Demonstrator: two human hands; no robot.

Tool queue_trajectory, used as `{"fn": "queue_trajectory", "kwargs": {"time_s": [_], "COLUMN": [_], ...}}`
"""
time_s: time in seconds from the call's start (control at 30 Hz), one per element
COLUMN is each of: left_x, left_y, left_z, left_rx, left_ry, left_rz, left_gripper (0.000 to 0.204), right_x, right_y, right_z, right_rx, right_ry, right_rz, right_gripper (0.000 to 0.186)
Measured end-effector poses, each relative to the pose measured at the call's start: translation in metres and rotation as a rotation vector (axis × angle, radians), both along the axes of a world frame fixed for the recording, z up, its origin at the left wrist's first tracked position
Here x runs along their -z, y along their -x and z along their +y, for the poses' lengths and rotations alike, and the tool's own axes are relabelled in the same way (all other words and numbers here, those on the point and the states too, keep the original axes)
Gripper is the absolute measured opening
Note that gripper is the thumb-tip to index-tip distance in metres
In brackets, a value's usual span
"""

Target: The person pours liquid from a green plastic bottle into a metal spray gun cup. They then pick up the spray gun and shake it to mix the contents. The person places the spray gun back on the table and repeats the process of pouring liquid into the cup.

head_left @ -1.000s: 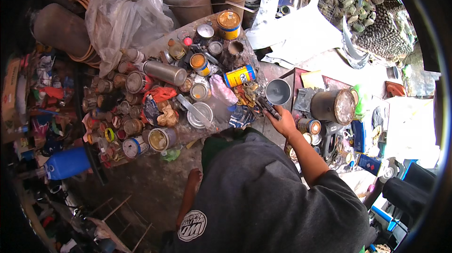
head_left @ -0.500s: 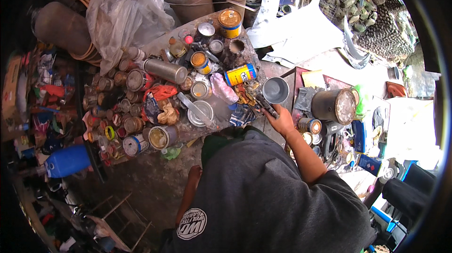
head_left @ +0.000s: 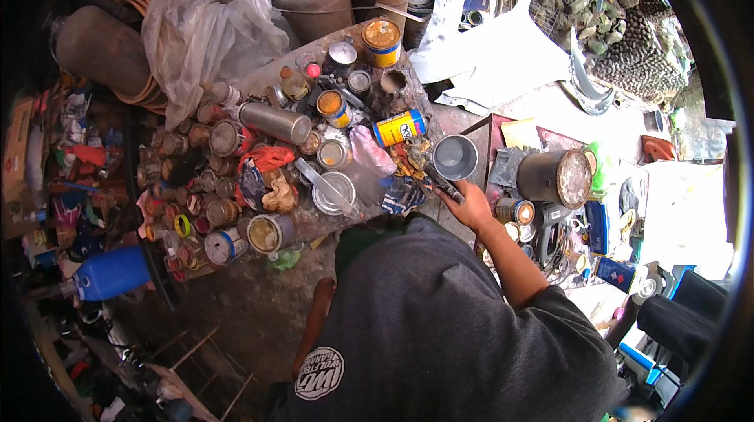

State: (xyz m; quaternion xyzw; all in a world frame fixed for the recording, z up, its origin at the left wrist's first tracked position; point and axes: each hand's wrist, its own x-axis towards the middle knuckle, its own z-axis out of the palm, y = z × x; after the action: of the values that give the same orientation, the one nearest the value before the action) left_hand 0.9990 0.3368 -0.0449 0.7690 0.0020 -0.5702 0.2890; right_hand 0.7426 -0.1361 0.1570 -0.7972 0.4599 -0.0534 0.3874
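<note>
Right hand [head_left: 470,208] closed round a dark handle [head_left: 448,189]
Grey cup [head_left: 455,157] just ahead, handle slanting forward-left; my left hand [head_left: 324,289] hangs farther off, its grip too dim to tell

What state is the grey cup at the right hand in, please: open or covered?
Open: the grey cup is uncovered, its inside showing; whether it holds liquid, I cannot tell.
</note>
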Motion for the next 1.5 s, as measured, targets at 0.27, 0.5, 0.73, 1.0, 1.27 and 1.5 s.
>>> {"fn": "queue_trajectory", "kwargs": {"time_s": [0.27,0.5,0.73,1.0,1.27,1.5], "left_x": [0.016,0.021,0.005,0.002,0.013,0.003], "left_y": [0.002,0.001,-0.002,0.008,-0.011,-0.012], "left_z": [0.009,0.019,0.016,0.012,0.015,0.000], "left_rx": [0.038,-0.121,0.147,-0.192,-0.171,-0.183], "left_ry": [0.052,0.087,0.053,0.076,0.159,0.049], "left_rz": [-0.052,0.045,-0.079,0.083,0.194,0.128], "left_gripper": [0.023,0.025,0.024,0.022,0.021,0.021], "right_x": [-0.001,-0.010,-0.014,-0.012,-0.006,-0.031], "right_y": [-0.002,-0.009,-0.004,-0.008,-0.011,-0.024], "right_z": [-0.005,-0.009,-0.014,-0.013,-0.008,-0.020], "right_rx": [0.085,0.133,0.107,0.201,0.120,-0.055], "right_ry": [-0.043,-0.078,-0.066,-0.173,-0.188,-0.099], "right_rz": [-0.037,-0.024,0.032,-0.008,-0.190,-0.255], "right_gripper": [0.054,0.054,0.057,0.059,0.060,0.058]}}
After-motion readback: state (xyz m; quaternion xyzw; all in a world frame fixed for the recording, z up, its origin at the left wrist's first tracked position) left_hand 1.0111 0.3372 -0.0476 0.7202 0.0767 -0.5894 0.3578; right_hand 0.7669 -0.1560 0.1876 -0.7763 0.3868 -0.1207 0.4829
